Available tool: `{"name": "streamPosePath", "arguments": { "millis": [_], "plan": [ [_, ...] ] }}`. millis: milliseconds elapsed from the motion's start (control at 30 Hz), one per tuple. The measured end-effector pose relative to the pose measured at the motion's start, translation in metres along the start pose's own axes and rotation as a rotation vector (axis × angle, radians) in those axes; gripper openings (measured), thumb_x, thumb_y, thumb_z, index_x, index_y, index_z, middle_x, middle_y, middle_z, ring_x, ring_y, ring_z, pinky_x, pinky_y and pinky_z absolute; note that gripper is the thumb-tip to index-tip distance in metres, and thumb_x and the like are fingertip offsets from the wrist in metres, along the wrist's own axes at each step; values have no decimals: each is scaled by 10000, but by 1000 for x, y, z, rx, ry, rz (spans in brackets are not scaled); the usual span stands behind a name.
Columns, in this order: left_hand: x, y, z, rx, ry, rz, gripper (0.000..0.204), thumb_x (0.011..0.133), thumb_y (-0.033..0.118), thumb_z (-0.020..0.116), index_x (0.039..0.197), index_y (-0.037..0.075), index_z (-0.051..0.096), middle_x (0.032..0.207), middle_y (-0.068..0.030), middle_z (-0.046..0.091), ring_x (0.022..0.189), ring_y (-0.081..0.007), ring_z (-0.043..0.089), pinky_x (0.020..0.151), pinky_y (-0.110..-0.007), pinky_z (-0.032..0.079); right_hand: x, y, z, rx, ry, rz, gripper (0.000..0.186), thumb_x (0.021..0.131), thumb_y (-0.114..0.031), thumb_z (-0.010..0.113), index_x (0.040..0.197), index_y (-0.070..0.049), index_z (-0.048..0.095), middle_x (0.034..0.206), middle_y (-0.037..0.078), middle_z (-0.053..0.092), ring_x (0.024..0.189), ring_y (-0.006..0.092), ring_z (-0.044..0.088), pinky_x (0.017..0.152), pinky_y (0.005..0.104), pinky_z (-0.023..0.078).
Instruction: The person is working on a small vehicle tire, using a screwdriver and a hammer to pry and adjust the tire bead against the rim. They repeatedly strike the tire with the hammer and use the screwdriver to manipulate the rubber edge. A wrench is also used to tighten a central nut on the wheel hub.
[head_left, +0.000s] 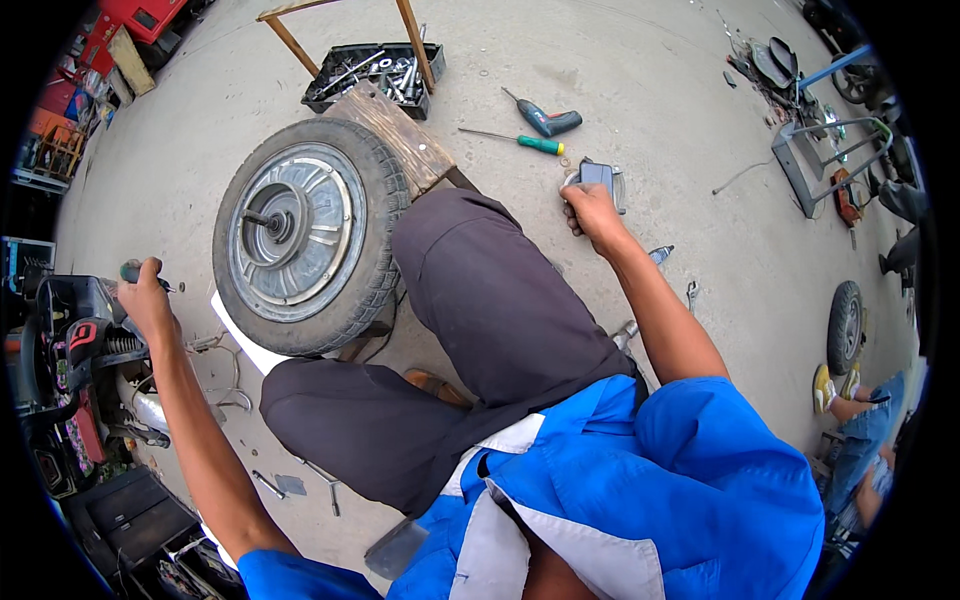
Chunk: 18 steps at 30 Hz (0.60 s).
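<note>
A wheel with a hub motor [300, 235], its black tyre around a grey metal hub, leans in front of my knees against a wooden block. My left hand [150, 305] is out at the far left, closed around a small thing with a dark green rounded end [130, 270]; its exact kind is unclear. To the right of my knee, my right hand [592, 212] is closed at the near edge of a roundish grey metal part with a dark rectangular piece [597, 175]. My fingers partly cover that part. The wheel is touched by neither hand.
Beyond the right hand lie a green-handled screwdriver [540, 144] and a cordless driver [548, 118]. A black crate of tools [345, 75] stands behind the wooden block [395, 130]. Vehicle parts [85, 340] crowd the left. Another tyre [846, 325] and a person's legs [850, 400] are far right.
</note>
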<state>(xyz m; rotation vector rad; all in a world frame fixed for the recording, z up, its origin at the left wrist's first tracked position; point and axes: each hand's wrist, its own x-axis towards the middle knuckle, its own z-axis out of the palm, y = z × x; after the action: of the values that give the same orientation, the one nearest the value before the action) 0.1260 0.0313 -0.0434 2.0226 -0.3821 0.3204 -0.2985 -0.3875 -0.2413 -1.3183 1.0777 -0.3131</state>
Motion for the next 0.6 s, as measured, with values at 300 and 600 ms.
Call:
{"name": "streamPosePath", "arguments": {
  "millis": [300,600],
  "plan": [
    [-74,-74,10,261,-224,-241,186,758,133,625,810,-11,518,696,-64,515,652,-208,486,629,-378,424,-122,231,-117,-1081,207,233,456,805,-360,691,940,72,638,945,296,680,987,450,661,860,503,525],
    [-76,-55,41,464,-48,-98,291,782,177,620,900,-85,578,836,-265,636,820,-428,615,803,-482,471,-164,291,-145,-1164,-64,204,340,853,-304,645,972,14,643,976,270,683,944,452,669,817,529,535]
  ]
}}
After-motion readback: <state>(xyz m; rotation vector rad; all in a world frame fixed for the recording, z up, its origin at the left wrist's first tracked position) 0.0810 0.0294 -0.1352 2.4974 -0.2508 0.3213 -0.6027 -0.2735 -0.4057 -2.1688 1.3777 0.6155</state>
